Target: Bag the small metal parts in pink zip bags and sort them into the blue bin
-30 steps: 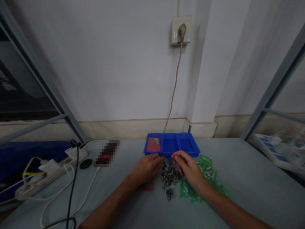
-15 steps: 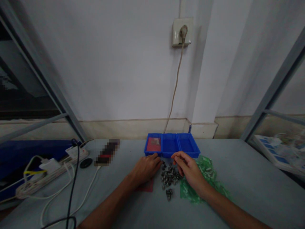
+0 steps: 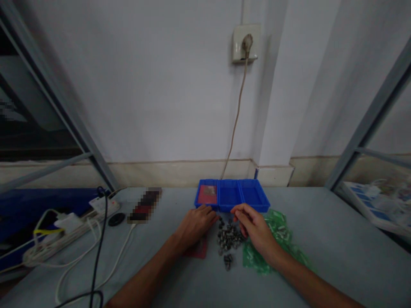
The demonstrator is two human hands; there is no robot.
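Note:
A pile of small metal fittings [image 3: 229,238] lies on the table between my hands, with a small cluster [image 3: 227,261] just in front of it. My left hand [image 3: 199,222] is at the pile's left edge, its fingers bent together; whatever they hold is hidden. Under that hand a red packet [image 3: 199,250] shows in part. On the other side, my right hand [image 3: 252,222] has thumb and fingers pinched, and I cannot make out anything between them. Behind both hands stands a blue three-section tray [image 3: 229,194]; a red packet [image 3: 207,194] lies in its left section.
Green plastic bags [image 3: 282,239] lie beneath and beside my right forearm. At left are a phone-like blurred object [image 3: 145,206], a round black disc [image 3: 116,219], a power strip [image 3: 73,229] and loose cables. A wall socket [image 3: 246,42] with a plugged cord is above the tray.
My left hand has shifted slightly, its fingers a little further over the tray's front edge, showing more of the red packet beneath. My right hand is practically still.

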